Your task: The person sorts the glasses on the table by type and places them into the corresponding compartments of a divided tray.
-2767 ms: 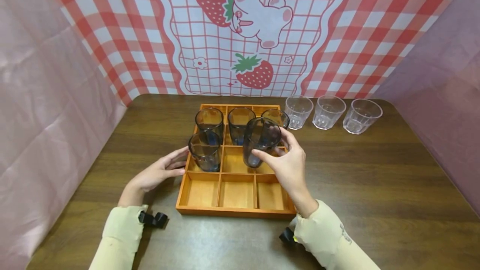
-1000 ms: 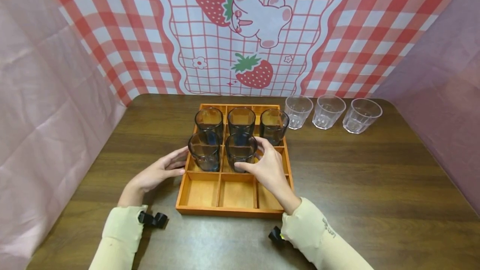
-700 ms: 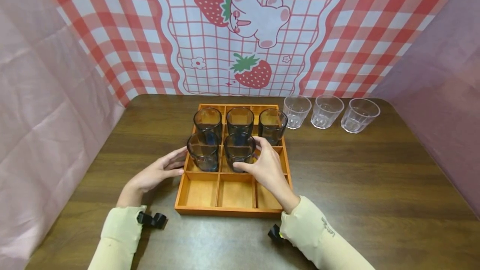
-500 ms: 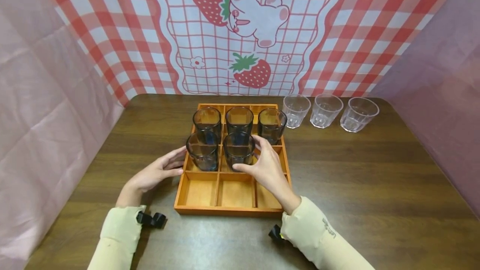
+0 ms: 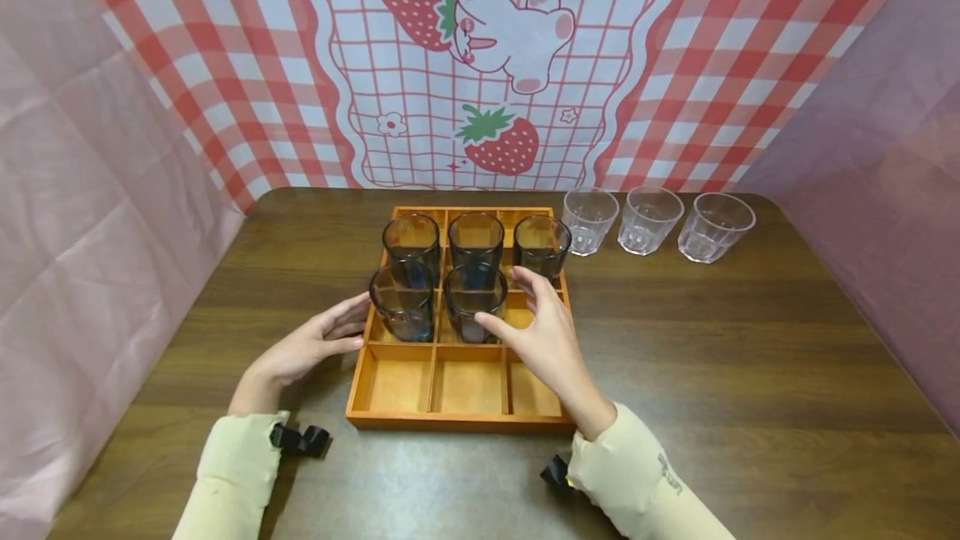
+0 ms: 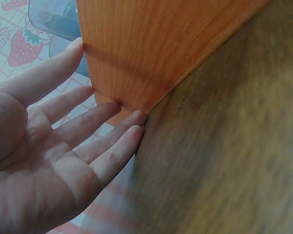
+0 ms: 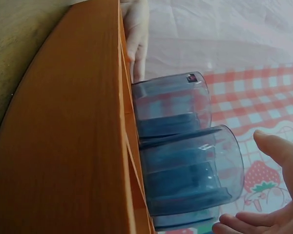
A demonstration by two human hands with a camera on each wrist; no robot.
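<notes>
A wooden tray divided into square compartments stands on the table. Three smoky dark glasses fill its back row; the left one is upright. Two more sit in the middle row: a left glass and a centre glass. My right hand is spread beside the centre glass, thumb and fingers parted; in the right wrist view a gap shows between the hand and the glass. My left hand rests its straight fingertips against the tray's left side.
Three clear tumblers stand in a row at the back right: one near the tray, one in the middle, one at the right. A checked strawberry cloth hangs behind the brown table.
My right hand lowered the dark glass into the centre compartment, moving it left, then let go and drew slightly right. The left hand stayed at the tray's side.
</notes>
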